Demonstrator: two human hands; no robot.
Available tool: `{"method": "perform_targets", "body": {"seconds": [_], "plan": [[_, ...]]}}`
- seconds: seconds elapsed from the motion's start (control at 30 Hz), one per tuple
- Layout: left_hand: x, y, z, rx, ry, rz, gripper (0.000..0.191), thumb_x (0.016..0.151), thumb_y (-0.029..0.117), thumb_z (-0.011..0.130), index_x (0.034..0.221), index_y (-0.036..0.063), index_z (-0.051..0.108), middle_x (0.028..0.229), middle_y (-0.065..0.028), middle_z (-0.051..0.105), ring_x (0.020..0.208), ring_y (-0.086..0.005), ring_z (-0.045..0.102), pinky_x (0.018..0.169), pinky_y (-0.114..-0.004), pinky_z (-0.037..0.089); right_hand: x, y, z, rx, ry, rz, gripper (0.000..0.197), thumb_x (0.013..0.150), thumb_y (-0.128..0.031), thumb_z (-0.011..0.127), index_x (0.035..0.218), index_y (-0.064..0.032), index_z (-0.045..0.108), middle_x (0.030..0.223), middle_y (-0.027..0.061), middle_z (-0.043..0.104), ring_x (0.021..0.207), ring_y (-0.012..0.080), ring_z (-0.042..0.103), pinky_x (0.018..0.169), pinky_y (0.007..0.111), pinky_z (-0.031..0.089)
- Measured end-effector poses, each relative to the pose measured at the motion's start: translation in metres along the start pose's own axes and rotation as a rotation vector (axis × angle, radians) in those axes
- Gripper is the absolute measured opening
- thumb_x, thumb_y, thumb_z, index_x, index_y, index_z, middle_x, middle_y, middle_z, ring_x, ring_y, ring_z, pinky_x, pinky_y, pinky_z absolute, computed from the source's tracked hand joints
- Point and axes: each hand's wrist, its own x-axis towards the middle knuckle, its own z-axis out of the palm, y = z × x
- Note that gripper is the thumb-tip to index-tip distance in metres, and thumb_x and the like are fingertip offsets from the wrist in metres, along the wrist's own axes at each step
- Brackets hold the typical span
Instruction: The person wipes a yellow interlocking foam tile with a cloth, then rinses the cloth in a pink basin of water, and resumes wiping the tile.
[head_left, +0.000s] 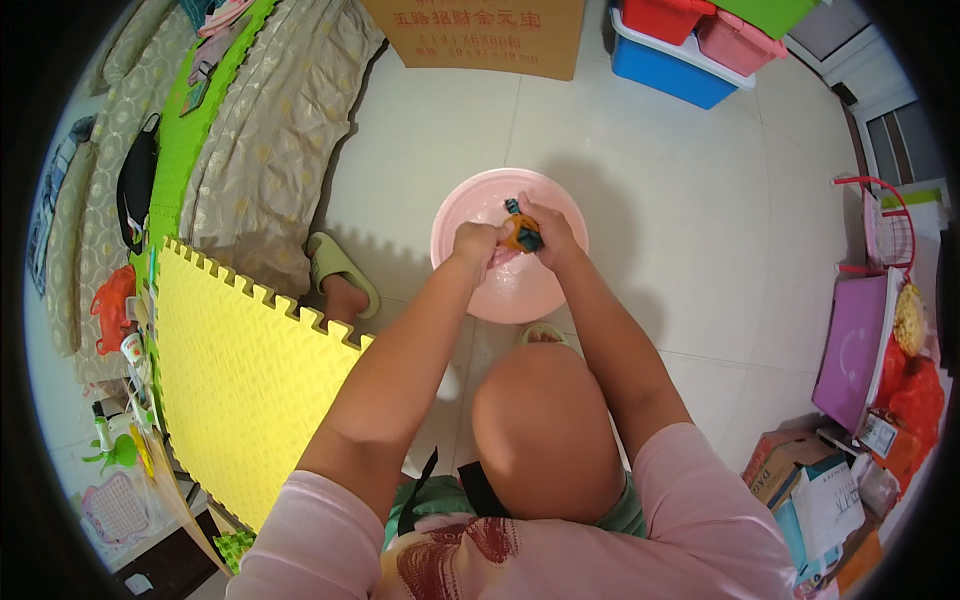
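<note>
A pink plastic basin (517, 304) stands on the floor before me, with bright glints on its inner bottom. Over it, my left hand (480, 246) and my right hand (553, 229) meet around a small orange and dark teal object (523, 234). Fingers of both hands close on it, the left from one side and the right from the other. What it is exactly, I cannot tell; my fingers cover part of it. One dark teal bit sticks up past the right thumb.
A yellow foam mat (255, 360) with toothed edges stands at the left, near a fabric-covered bed or sofa (277, 112). A cardboard box (480, 37) and a blue storage bin (667, 71) are at the far side. A purple bin (851, 349) stands at the right.
</note>
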Motion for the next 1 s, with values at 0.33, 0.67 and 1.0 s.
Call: {"method": "perform_targets", "body": {"seconds": [0.33,0.67,1.0], "plan": [[-0.012,0.008,-0.026,-0.328,-0.119,-0.034,0.026,0.093,0.005,0.05,0.114,-0.009,0.056,0.102,-0.0166,0.063,0.086,-0.0246,0.068,0.085,-0.031,0.059,-0.025,-0.012,0.041,-0.142,-0.268,-0.034,0.03,0.086,-0.005,0.063,0.115,0.0011,0.063,0.103,0.0109,0.063,0.09,0.0216,0.065,0.076,0.035,0.057],[-0.034,0.017,-0.051,0.28,-0.013,0.423,0.008,0.081,-0.009,0.065,0.087,-0.0044,0.069,0.082,-0.0091,0.067,0.071,-0.0151,0.064,0.069,-0.026,0.055,-0.039,-0.021,0.083,-0.008,-0.309,0.012,0.036,0.084,0.0,0.064,0.119,0.0054,0.059,0.108,0.0144,0.061,0.094,0.0213,0.064,0.073,0.032,0.058],[-0.052,0.017,-0.042,0.19,0.23,0.462,0.011,0.086,-0.005,0.056,0.09,-0.0043,0.066,0.081,-0.0078,0.066,0.068,-0.0161,0.063,0.067,-0.026,0.055,-0.036,-0.024,0.092,-0.439,-0.259,-0.166,0.024,0.084,-0.002,0.068,0.107,0.0021,0.067,0.095,0.0093,0.063,0.082,0.0165,0.062,0.065,0.029,0.055]]}}
